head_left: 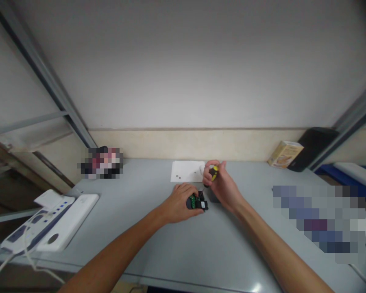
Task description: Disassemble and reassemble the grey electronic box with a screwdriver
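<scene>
Near the middle of the grey table, my left hand is closed around a small black device with an exposed green circuit board. Its fingers lie over the far side and the thumb presses along the near edge. My right hand grips the yellow-and-black handle of a screwdriver. The screwdriver slants down to the left, its tip at the device; the exact contact point is too small to make out. Just beyond both hands lies a white sheet of paper with several tiny dark pieces on it.
On the left are a white power strip with a plug and cables, and a white flat box-like device. At the back right, a yellow carton leans near a black panel. Blurred items lie at both sides. A wall rises behind.
</scene>
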The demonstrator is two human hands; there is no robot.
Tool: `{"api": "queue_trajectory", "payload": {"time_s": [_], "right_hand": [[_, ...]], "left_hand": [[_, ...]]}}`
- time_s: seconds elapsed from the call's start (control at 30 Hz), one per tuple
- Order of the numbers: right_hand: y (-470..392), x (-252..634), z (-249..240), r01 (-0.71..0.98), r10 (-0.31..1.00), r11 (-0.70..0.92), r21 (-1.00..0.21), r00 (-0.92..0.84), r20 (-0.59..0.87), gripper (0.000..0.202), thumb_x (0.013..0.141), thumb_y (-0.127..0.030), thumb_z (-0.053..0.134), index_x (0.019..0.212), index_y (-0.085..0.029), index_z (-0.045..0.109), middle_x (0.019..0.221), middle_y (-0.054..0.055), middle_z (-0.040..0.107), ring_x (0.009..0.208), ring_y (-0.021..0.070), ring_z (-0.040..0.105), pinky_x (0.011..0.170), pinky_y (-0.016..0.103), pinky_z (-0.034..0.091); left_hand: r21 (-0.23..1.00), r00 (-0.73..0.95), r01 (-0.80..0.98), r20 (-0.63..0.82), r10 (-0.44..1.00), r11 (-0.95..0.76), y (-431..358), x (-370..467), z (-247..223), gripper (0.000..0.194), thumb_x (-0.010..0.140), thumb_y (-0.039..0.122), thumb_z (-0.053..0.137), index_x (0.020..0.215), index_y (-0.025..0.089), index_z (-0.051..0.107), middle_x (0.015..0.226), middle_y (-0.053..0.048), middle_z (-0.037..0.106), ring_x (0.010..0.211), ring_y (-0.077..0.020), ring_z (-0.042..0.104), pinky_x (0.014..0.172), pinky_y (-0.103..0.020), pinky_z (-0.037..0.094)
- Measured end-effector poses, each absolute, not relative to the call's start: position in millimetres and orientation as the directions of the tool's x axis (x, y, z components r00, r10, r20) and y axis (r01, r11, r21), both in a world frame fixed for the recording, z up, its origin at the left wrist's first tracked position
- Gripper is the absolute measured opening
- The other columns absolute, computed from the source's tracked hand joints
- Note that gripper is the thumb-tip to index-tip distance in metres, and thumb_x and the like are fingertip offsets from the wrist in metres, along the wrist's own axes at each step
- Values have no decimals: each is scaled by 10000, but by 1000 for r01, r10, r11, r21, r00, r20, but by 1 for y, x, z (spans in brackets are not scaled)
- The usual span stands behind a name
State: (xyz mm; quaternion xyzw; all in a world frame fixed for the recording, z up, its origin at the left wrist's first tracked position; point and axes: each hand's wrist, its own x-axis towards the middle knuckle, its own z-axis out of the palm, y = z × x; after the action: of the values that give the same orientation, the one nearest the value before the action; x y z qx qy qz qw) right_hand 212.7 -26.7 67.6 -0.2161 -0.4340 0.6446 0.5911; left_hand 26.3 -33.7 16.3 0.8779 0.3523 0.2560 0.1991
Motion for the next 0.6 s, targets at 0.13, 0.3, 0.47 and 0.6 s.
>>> {"api": "queue_trajectory", "payload": {"time_s": [0.13,0.3,0.47,0.6], "right_hand": [[-29,216,70,-534,948,57,-844,-237,214,304,932,-536,575,931,-238,639,828,20,561,709,152,530,692,302,449],[-30,215,65,-524,948,112,-844,-197,248,296,853,-466,727,836,-251,523,882,3,620,712,135,560,662,273,438],[-25,214,65,-594,959,91,-799,-165,232,302,897,-575,617,910,-280,557,612,-62,373,520,108,361,546,245,368],[-24,218,67,-616,959,25,-788,-208,194,306,937,-541,563,986,-250,647,787,7,522,704,144,508,679,291,448]], "left_hand": [[531,627,512,305,717,-675,-33,26,15,393,789,465,772,1029,238,558,1096,-35,664,1081,-245,585,980,-397,398],[510,638,523,298,710,-683,-32,26,15,353,813,480,747,1002,238,572,1109,-38,658,1098,-246,578,997,-410,392],[495,652,500,325,685,-711,-33,25,16,330,826,474,743,980,234,578,1121,-36,663,1095,-235,573,1002,-398,391],[491,648,496,340,681,-716,-33,26,15,328,826,476,743,977,232,584,1138,-43,660,1102,-238,570,1004,-404,393]]}}
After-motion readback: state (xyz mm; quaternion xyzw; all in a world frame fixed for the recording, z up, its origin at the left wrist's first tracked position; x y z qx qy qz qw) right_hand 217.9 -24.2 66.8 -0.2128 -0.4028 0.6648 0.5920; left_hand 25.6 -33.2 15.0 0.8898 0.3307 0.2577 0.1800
